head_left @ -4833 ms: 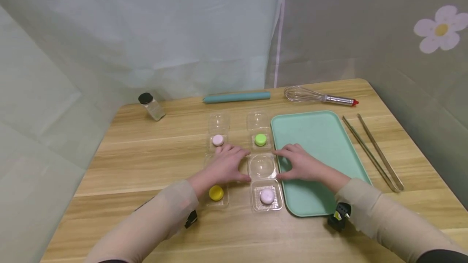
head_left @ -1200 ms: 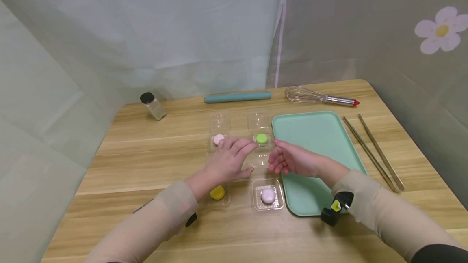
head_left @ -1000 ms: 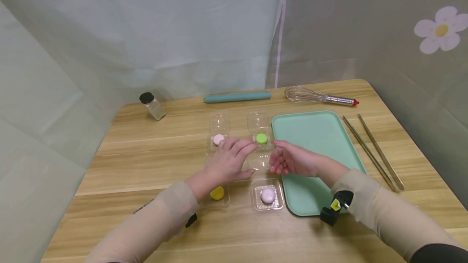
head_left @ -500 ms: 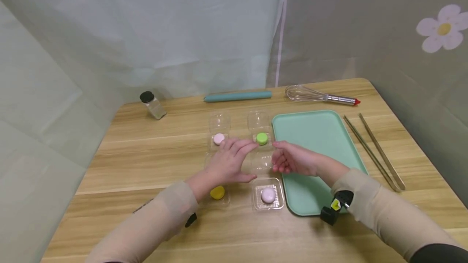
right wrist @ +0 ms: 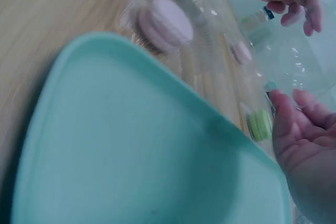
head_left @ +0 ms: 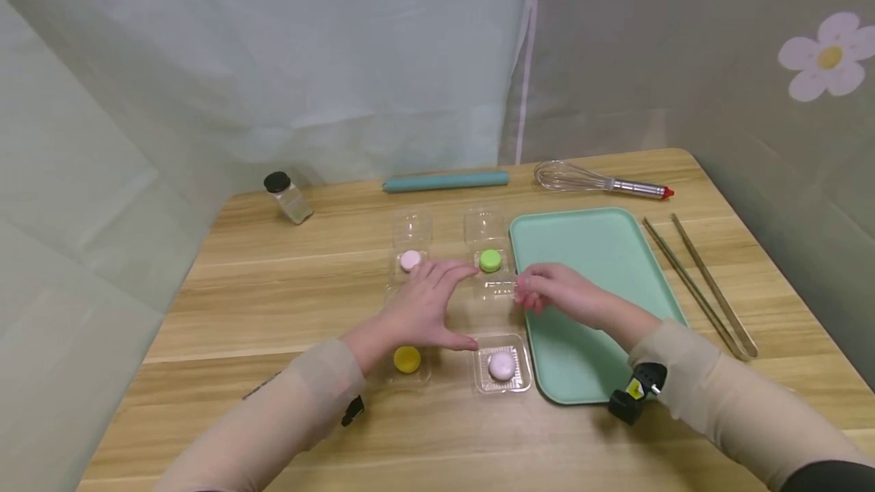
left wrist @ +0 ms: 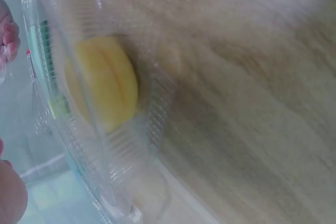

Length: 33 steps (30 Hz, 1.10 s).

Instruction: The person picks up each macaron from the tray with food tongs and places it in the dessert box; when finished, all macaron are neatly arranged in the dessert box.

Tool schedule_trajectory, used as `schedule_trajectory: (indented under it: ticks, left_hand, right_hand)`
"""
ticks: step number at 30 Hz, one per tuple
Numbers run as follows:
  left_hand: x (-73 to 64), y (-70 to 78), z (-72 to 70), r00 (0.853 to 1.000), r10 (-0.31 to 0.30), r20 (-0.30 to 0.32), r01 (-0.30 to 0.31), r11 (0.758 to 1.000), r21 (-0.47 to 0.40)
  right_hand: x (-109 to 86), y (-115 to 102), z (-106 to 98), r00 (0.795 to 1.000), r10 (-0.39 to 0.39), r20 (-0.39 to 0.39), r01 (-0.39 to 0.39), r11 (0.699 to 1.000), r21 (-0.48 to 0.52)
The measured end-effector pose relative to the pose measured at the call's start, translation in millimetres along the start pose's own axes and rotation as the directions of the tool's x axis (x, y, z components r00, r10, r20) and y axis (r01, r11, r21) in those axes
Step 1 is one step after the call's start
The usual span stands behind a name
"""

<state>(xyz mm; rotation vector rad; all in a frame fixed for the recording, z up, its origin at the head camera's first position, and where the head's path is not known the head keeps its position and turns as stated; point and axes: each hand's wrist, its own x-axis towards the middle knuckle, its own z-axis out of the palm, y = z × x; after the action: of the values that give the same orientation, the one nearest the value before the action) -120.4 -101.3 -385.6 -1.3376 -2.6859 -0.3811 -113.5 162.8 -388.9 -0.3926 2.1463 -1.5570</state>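
Note:
In the head view my right hand (head_left: 557, 291) pinches the side of a clear plastic lid (head_left: 495, 289), raised and tilted above the nearer right-hand box. That box's base (head_left: 484, 384) holds a lilac macaron (head_left: 502, 365). My left hand (head_left: 417, 313) spreads its fingers and thumb left of the lid; the thumb tip is at the base's back edge, and I cannot tell whether it touches. Behind, a green macaron (head_left: 490, 260) and a pink macaron (head_left: 410, 260) sit in clear boxes with raised lids. A yellow macaron (left wrist: 102, 82) lies in a box below my left wrist.
A mint-green tray (head_left: 601, 355) lies right of the boxes, partly under my right hand. Beyond it are metal tongs (head_left: 707, 279). A whisk (head_left: 595, 179), a blue-green roll (head_left: 444, 181) and a black-capped jar (head_left: 289, 197) are along the back of the wooden table (head_left: 273, 302).
The lid between my hands has gone from lying flat behind its base to being lifted and tilted. My right hand has closed on its edge; my left thumb has moved nearer the base.

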Motion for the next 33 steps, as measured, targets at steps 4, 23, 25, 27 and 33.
schedule_trajectory:
  ticks: [4,23,25,27,33]
  left_hand:
    - [0.4,0.0,-0.8,0.997,-0.053,0.058,0.057,0.996,-0.074]
    - [5.2,2.6,3.5,0.965,-0.094,0.244,0.172,0.932,-0.319]
    - [5.8,2.9,4.0,0.966,-0.097,0.238,0.175,0.928,-0.33]
    - [6.3,3.5,3.7,0.966,-0.105,0.237,0.183,0.923,-0.337]
    - [8.0,5.7,1.8,0.961,-0.119,0.251,0.202,0.918,-0.341]
  right_hand:
    - [-1.3,1,-1,0.996,-0.072,-0.061,0.06,0.982,-0.177]
    - [-9.7,8,0,0.921,-0.39,-0.018,0.331,0.805,-0.492]
    - [-9.8,9,0,0.915,-0.403,-0.018,0.343,0.8,-0.493]
    - [-9.9,9,0,0.909,-0.417,-0.018,0.355,0.795,-0.491]
    - [-10.6,9,2,0.888,-0.46,-0.004,0.4,0.777,-0.486]
